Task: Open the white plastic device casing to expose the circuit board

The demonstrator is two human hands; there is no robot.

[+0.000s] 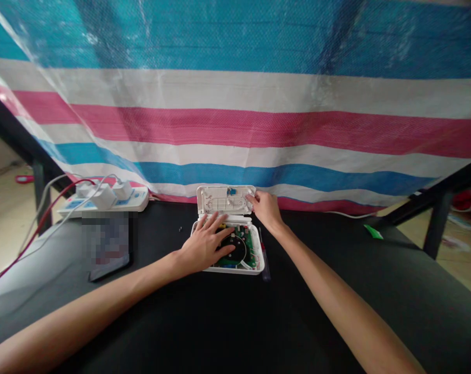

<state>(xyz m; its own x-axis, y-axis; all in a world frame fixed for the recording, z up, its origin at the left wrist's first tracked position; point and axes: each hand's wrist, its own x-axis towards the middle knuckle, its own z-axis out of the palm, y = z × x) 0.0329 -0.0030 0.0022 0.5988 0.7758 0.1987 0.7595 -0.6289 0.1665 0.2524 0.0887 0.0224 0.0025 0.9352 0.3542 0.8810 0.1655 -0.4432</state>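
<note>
Black tabletop [227, 322], striped blue, white and pink tarp [235, 119] hung close behind its far edge. White device case [258, 254] near the far middle, opened, green circuit board [247, 244] exposed; lid [219, 199] raised at the back, touching or nearly touching the tarp. Left hand [206, 245] flat on the board, fingers [210, 222] spread, gripping nothing. Right hand [265, 206] at the lid's right corner, fingertips pinched on its edge (exact contact too small to tell). Thin screwdriver [263, 254] just beside the case's right wall. Small screw [180, 228] left of the case, apart from it. Phone [108, 249] further left, screen blurred. White power strip [114, 200] with plugs and red and white cables at far left, by the table's edge. Green scrap [373, 232] far right. Wide bare surface between case and near edge, both sides of the forearms.
</note>
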